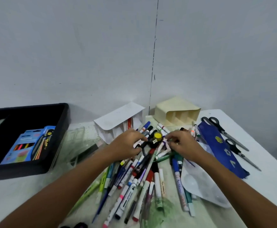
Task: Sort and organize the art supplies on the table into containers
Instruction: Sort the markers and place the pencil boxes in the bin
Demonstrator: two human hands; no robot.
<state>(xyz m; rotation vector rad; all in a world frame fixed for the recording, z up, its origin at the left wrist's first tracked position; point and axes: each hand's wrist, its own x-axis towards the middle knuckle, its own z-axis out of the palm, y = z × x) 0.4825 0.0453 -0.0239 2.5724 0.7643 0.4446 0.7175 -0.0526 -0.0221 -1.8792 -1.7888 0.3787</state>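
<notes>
both hands [126, 143] [183, 143] pinch markers [139, 176] from pile.

We have a single view, from a camera worn on the head, looking forward and down across the table [266, 178] toward the wall corner [152, 79] at the far side. It sits close: both forearms reach in from the near edge, and the wide lens bends the table's edges. No second view overlaps.

Black tray [58, 129] cut off left
</notes>
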